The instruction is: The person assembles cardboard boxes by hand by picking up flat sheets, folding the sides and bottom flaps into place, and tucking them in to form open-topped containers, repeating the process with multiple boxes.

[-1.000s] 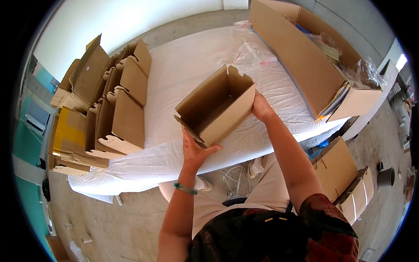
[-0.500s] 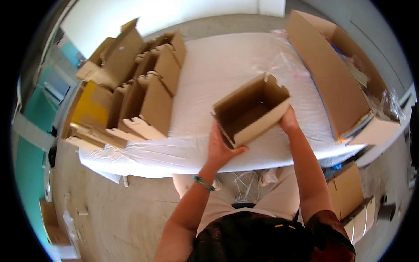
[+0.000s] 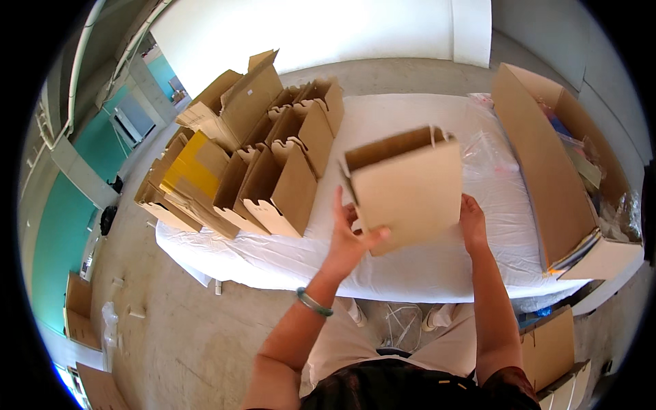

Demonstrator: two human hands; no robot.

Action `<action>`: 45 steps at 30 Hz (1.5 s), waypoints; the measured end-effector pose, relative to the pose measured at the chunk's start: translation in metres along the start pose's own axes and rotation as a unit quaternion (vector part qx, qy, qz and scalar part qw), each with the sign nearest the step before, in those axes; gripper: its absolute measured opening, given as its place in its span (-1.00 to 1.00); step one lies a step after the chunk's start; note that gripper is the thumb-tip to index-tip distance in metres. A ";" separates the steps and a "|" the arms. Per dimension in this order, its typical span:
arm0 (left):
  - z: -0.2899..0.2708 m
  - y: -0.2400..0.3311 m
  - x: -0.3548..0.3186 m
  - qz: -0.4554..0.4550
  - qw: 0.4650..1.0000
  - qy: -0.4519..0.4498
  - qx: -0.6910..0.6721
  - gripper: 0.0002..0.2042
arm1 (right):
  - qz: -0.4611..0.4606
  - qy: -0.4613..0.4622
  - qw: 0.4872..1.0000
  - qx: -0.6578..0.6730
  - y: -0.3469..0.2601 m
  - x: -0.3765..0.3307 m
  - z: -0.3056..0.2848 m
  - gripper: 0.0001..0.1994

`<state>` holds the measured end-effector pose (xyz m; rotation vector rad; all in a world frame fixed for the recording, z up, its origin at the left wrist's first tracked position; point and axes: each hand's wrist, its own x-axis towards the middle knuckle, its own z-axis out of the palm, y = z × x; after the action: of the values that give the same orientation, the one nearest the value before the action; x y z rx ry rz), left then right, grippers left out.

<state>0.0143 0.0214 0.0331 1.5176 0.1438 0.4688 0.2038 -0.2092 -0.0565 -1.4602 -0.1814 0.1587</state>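
Observation:
Above the table, an open-topped brown cardboard box (image 3: 411, 198) stands roughly upright, its plain front face toward me. My left hand (image 3: 350, 236) grips its lower left side, thumb on the front face and fingers at the side edge. At the lower right edge, my right hand (image 3: 473, 222) has curled fingers against the box, partly hidden behind it. The inside of the box shows only as a dark strip along the top.
A white-covered table (image 3: 396, 277) lies under my hands. Several open cardboard boxes (image 3: 294, 198) stand in rows on the left, beside a yellow-taped piece (image 3: 196, 167). At the right is a long carton (image 3: 547, 184) with clear plastic bags in it. More cardboard (image 3: 549, 348) sits on the floor.
The box has tipped from showing its inside to showing its front face. Both hands have shifted around its lower sides. The whole view has swung left and up.

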 end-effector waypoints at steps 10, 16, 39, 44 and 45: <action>-0.067 0.118 0.145 0.044 0.978 0.197 0.051 0.21 | -0.187 0.012 0.893 -0.408 0.005 0.071 0.044 -0.82; -0.127 0.115 0.254 0.089 0.933 0.263 0.228 0.27 | -0.196 0.051 0.834 -0.513 0.015 0.105 0.069 -0.91; -0.199 0.026 0.408 -0.058 0.838 0.409 0.356 0.38 | -0.103 -0.054 0.919 -0.376 -0.023 0.094 0.068 -0.94; -0.193 0.028 0.402 -0.079 0.844 0.393 0.357 0.43 | -0.118 -0.063 0.921 -0.365 -0.018 0.095 0.065 -0.94; -0.195 0.028 0.403 -0.067 0.849 0.392 0.348 0.43 | -0.121 -0.065 0.922 -0.363 -0.018 0.096 0.065 -0.94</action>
<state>0.2990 0.3554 0.1267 1.9066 1.1614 0.9765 0.2832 -0.1274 -0.0300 -2.1489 -0.5720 -0.0238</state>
